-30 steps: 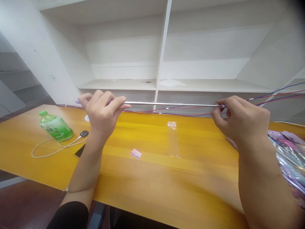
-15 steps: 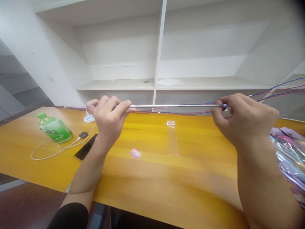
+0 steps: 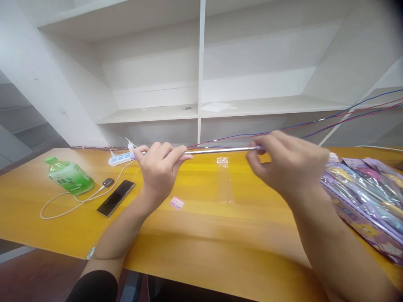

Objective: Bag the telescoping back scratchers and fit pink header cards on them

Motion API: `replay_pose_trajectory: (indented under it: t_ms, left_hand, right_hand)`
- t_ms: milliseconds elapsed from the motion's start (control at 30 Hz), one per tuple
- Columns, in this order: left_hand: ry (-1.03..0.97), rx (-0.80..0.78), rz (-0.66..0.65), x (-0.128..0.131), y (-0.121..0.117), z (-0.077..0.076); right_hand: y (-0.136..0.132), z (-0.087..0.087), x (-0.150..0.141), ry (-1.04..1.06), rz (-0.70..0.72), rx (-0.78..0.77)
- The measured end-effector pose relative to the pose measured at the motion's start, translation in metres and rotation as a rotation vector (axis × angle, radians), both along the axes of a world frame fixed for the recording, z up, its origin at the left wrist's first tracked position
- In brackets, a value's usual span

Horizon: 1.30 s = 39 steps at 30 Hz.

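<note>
A slim silver telescopic rod (image 3: 220, 149) with purple ends spans the space between my hands, nearly level above the back of the table. My left hand (image 3: 160, 170) is closed around its purple handle end, whose tip shows just past the little finger. At the other end, my right hand (image 3: 285, 163) pinches the small purple tip between thumb and fingers. Below the rod, a clear plastic wrapper (image 3: 225, 182) lies flat on the yellow wooden table (image 3: 201, 239). A small pink-and-white label (image 3: 176, 203) rests left of the wrapper.
On the left are a green bottle (image 3: 69, 176), a phone (image 3: 116, 198), a dark earbud-like case (image 3: 108, 182) on a white cable and a power strip (image 3: 121, 158). A purple printed box (image 3: 362, 218) of wrapped items stands right. White shelving (image 3: 200, 75) and red-blue wires run behind.
My hands have come closer together and the silver length between them is shorter. The right hand has moved left, bringing more of the purple box into view.
</note>
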<state>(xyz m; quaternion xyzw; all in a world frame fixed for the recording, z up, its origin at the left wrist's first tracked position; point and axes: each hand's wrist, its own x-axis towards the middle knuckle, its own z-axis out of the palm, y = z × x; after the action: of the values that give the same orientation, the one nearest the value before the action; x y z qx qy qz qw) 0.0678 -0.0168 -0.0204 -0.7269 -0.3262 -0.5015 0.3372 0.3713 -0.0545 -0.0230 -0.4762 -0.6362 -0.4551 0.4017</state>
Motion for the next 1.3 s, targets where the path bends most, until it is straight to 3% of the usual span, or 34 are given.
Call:
replay_pose_trajectory:
  t_ms: [200, 667, 1000, 1133, 1300]
  left_hand:
    - [0.039, 0.055, 0.017, 0.005, 0.001, -0.004]
    - [0.017, 0.06, 0.015, 0.008, -0.006, -0.005]
    - [0.011, 0.086, -0.018, 0.006, -0.024, 0.003]
    - [0.04, 0.099, -0.062, 0.014, -0.04, 0.001]
    - [0.126, 0.038, -0.12, 0.032, -0.057, -0.008]
  right_hand:
    - [0.001, -0.011, -0.019, 0.057, -0.028, -0.096]
    - [-0.016, -0.004, -0.024, 0.093, -0.058, -0.089]
    - [-0.045, 0.009, -0.025, 0.093, -0.084, -0.072]
    - [-0.061, 0.008, -0.045, -0.014, -0.06, -0.005]
    - [-0.071, -0.006, -0.083, -0.178, 0.035, -0.011]
